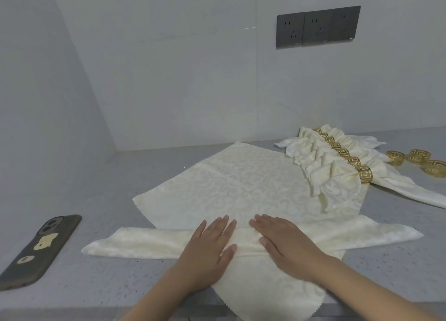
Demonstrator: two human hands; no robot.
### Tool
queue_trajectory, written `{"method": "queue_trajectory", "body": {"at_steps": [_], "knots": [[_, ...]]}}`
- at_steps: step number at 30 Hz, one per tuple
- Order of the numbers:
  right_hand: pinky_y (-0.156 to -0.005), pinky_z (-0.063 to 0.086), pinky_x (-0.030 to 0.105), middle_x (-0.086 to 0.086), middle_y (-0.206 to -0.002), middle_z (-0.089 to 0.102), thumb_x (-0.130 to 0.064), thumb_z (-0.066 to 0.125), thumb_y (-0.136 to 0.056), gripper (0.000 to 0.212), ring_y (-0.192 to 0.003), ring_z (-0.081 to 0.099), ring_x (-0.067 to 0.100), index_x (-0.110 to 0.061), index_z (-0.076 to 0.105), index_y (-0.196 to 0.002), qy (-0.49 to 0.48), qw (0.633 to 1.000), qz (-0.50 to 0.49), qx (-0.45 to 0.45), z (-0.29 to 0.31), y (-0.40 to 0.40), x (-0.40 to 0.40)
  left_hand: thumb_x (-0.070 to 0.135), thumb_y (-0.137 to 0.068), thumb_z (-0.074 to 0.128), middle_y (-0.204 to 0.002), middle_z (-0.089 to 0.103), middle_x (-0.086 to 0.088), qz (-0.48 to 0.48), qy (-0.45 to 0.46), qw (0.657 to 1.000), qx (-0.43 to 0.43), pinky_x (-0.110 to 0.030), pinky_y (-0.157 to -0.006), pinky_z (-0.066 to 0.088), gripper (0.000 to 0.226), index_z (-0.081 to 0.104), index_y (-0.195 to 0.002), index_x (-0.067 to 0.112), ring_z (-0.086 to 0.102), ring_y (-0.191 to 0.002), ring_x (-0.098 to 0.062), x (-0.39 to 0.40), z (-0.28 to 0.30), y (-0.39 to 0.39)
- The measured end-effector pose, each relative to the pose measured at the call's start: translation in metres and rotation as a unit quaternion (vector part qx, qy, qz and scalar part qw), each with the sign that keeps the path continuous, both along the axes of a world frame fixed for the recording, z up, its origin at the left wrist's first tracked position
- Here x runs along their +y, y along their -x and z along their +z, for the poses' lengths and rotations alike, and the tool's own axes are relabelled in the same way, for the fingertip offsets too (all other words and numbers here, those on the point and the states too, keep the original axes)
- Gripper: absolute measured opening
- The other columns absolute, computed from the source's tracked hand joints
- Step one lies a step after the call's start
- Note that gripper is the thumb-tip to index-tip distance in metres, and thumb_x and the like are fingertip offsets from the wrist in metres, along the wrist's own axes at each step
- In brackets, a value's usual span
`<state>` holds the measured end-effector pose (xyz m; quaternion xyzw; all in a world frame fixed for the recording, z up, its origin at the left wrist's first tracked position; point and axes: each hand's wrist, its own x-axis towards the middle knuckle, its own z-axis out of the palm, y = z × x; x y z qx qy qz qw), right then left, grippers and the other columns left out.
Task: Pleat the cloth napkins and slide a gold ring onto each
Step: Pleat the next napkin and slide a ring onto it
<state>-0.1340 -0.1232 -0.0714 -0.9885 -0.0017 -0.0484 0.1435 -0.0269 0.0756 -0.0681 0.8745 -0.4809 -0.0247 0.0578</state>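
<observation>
Left hand [208,249] and right hand [286,244] — fingers straight, palms flat — press the folded band of the cream napkin [236,188] on the grey counter [115,175]; ringed napkins [337,161] and loose gold rings [415,159] lie at right.

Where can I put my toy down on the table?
Bare counter lies between the phone and the napkin, back to the wall. The right is crowded: ringed napkins and loose rings. Both hands press the middle.
</observation>
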Motion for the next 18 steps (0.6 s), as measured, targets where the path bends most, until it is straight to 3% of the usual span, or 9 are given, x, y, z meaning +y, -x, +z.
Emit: {"method": "queue_trajectory", "body": {"at_steps": [3,8,12,15,17,18], "knots": [[-0.109,-0.014,0.014,-0.015,-0.157,-0.001,-0.062,-0.018,-0.072,0.087,-0.138,-0.011,-0.006,-0.031,0.003,-0.151,0.016,1.000,0.007,0.024,0.000,0.007,0.002,0.063,-0.072,-0.020,-0.157,-0.013,0.013,-0.003,0.005,1.000,0.004,-0.025,-0.113,-0.017,0.085,-0.008,-0.150,0.032,-0.017,-0.142,0.002,0.003,0.000,0.004],[-0.109,-0.019,0.014,-0.015,-0.156,-0.011,-0.062,-0.015,-0.076,0.078,-0.139,-0.020,-0.004,-0.035,-0.005,-0.149,0.020,0.999,0.027,0.036,0.001,0.019,0.004,0.061,-0.075,-0.018,-0.157,-0.011,0.014,-0.009,0.019,1.000,0.018,-0.024,-0.114,-0.017,0.080,-0.006,-0.150,0.034,-0.018,-0.141,0.004,0.011,-0.001,0.010],[-0.108,-0.020,0.013,-0.018,-0.153,-0.013,-0.062,-0.012,-0.077,0.076,-0.140,-0.019,-0.004,-0.042,0.004,-0.148,0.007,0.998,0.042,0.040,0.003,0.024,0.006,0.062,-0.075,-0.016,-0.156,-0.012,0.017,-0.011,0.025,0.998,0.057,-0.024,-0.115,-0.016,0.080,-0.002,-0.150,0.035,-0.019,-0.139,0.007,0.015,0.000,0.014],[-0.110,-0.010,0.015,-0.019,-0.153,0.005,-0.066,-0.008,-0.080,0.077,-0.144,-0.005,0.000,-0.040,0.022,-0.147,-0.019,0.999,0.023,0.015,0.004,0.022,0.010,0.062,-0.075,-0.015,-0.155,-0.012,0.017,-0.013,0.028,0.998,0.057,-0.024,-0.115,-0.016,0.080,-0.001,-0.150,0.036,-0.019,-0.139,0.006,0.015,0.000,0.015],[-0.112,0.007,0.020,-0.016,-0.147,0.031,-0.064,0.009,-0.091,0.066,-0.139,0.021,0.007,-0.036,0.046,-0.138,-0.028,0.999,0.002,-0.044,0.006,0.018,0.016,0.062,-0.075,-0.015,-0.155,-0.012,0.017,-0.010,0.025,0.998,0.054,-0.024,-0.114,-0.016,0.081,-0.002,-0.149,0.036,-0.019,-0.139,0.006,0.015,-0.002,0.014],[-0.108,0.019,0.023,-0.015,-0.136,0.047,-0.056,0.021,-0.093,0.056,-0.127,0.035,0.008,-0.032,0.058,-0.127,-0.042,0.995,-0.004,-0.089,0.007,0.013,0.020,0.062,-0.075,-0.015,-0.155,-0.012,0.017,-0.009,0.022,0.998,0.055,-0.024,-0.115,-0.016,0.081,-0.001,-0.150,0.035,-0.018,-0.140,0.006,0.014,-0.002,0.015]]}}
